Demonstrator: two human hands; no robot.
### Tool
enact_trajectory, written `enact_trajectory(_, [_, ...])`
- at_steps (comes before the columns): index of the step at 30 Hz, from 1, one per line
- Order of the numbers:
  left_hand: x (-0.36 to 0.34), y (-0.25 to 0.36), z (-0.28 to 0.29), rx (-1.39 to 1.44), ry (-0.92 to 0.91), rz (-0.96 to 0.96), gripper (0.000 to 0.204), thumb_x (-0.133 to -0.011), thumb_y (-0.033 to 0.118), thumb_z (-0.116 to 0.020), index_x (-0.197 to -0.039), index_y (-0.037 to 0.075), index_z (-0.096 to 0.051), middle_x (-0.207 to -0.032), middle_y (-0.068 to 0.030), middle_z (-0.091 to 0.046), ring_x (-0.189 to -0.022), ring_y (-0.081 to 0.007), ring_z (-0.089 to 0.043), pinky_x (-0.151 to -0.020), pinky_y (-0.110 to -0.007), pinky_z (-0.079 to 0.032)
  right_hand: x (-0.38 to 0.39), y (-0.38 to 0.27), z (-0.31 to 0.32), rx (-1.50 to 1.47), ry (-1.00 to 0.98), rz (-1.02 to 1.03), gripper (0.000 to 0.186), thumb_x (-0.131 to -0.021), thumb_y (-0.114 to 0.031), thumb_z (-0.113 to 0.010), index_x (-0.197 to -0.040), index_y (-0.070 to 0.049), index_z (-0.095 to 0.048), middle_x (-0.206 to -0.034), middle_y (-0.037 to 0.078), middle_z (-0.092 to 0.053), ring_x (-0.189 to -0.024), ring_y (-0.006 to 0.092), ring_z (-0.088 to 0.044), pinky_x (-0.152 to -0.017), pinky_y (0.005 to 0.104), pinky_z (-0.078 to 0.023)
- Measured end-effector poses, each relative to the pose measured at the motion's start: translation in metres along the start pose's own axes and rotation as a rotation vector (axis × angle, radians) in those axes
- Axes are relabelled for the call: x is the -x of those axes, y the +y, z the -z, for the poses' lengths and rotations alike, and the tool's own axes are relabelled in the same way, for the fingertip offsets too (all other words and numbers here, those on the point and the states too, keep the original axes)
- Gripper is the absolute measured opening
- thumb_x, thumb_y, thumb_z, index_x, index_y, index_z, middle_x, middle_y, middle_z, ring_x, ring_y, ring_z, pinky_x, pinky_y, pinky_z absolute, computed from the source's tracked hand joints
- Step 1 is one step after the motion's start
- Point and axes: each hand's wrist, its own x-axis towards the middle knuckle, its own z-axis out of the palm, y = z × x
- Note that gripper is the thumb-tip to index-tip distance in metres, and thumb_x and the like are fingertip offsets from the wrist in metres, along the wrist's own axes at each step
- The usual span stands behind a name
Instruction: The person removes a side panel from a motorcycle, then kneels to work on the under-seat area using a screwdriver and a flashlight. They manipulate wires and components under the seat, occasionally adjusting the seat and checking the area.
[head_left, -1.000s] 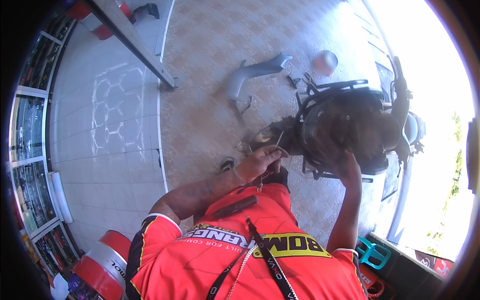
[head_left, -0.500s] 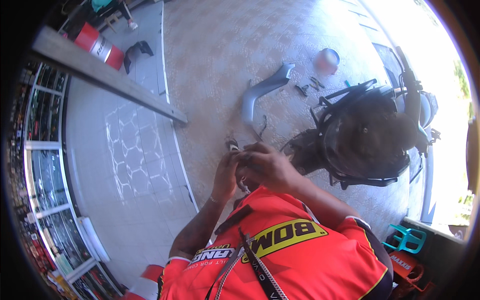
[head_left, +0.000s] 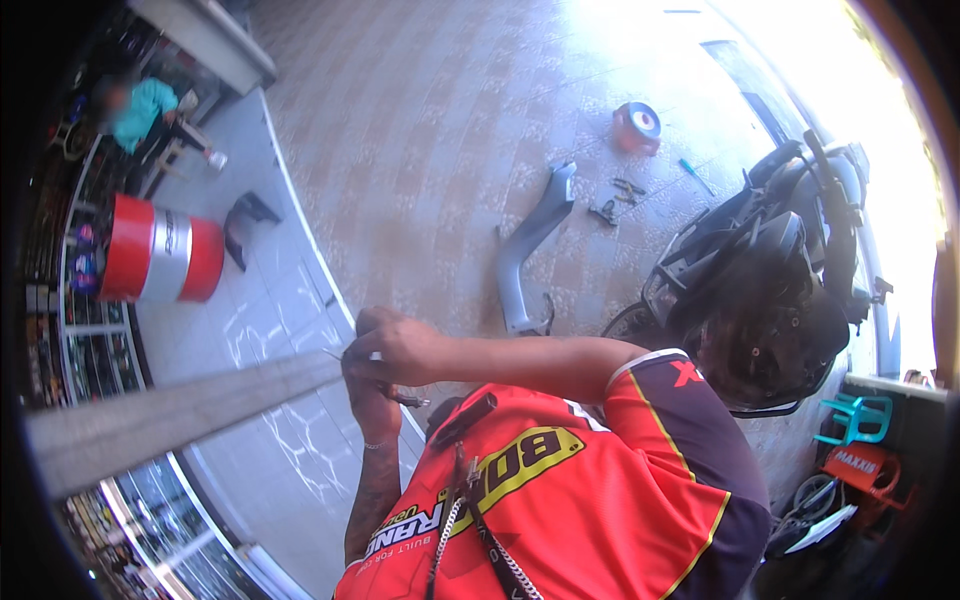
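My right hand (head_left: 402,345) reaches across my chest to the left, its fingers closed against my left hand (head_left: 366,392). Both hands meet in front of the grey post (head_left: 190,405). A small dark piece (head_left: 408,399) pokes out below the right hand, beside the left wrist. Fingers cover most of what lies between the hands, so its kind cannot be told. Right of my hands, a curved grey plastic panel (head_left: 535,245) lies on the tiled floor. A dark motorcycle (head_left: 760,290), its inner parts exposed, stands farther right.
Pliers (head_left: 627,190), a green-handled tool (head_left: 692,174) and an orange tub (head_left: 636,130) are on the floor. A red and silver drum (head_left: 165,250) stands at the left, near a black panel (head_left: 245,225) and a seated person (head_left: 145,115). Teal chair (head_left: 855,418) at right.
My body has turned left, and both hands have moved left together, now in front of the post. They stay joined. The drum and seated person have come further into view.
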Motion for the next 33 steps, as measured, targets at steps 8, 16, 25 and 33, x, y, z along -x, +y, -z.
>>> enact_trajectory(8, [-0.203,0.04,-0.093,0.029,-0.262,0.017,0.039,-0.104,0.05,-0.04,-0.113,0.014,-0.053,-0.071,0.005,-0.049,-0.053,-0.0031,-0.04,-0.046,-0.022,-0.028,-0.138,0.071,0.118,-0.084,0.307,0.018,0.029,-0.081,-0.029,-0.073,-0.094,-0.004,-0.073,-0.088,0.014,-0.065,-0.093,0.0313,-0.061,-0.08,0.041,-0.051])
enact_trajectory(16, [-0.41,0.014,-0.209,-0.284,-0.851,0.249,0.045,-0.103,0.045,-0.049,-0.127,0.008,-0.05,-0.066,0.0069,-0.039,-0.055,-0.0015,-0.037,-0.047,-0.019,-0.029,-0.186,0.187,0.231,-0.229,0.802,-0.385,0.031,-0.09,-0.029,-0.071,-0.103,-0.001,-0.072,-0.091,0.013,-0.071,-0.086,0.0209,-0.067,-0.076,0.0343,-0.053])
enact_trajectory(25, [-0.559,-0.038,-0.353,-0.414,-1.064,0.501,0.038,-0.1,0.035,-0.059,-0.124,0.008,-0.052,-0.074,0.0039,-0.048,-0.054,-0.0018,-0.037,-0.046,-0.019,-0.029,-0.209,0.291,0.373,-0.604,1.032,-0.607,0.026,-0.092,-0.021,-0.073,-0.101,0.002,-0.07,-0.096,0.009,-0.074,-0.087,0.0117,-0.068,-0.077,0.0276,-0.054])
enact_trajectory(33, [-0.694,-0.069,-0.551,-0.538,-1.072,0.473,0.033,-0.1,0.029,-0.056,-0.123,0.005,-0.053,-0.104,-0.0045,-0.062,-0.057,-0.0002,-0.041,-0.046,-0.017,-0.034,-0.234,0.414,0.596,-0.282,0.831,-0.651,0.055,-0.09,-0.043,-0.07,-0.123,0.0,-0.059,-0.11,0.019,-0.068,-0.098,0.0266,-0.068,-0.084,0.0371,-0.054])
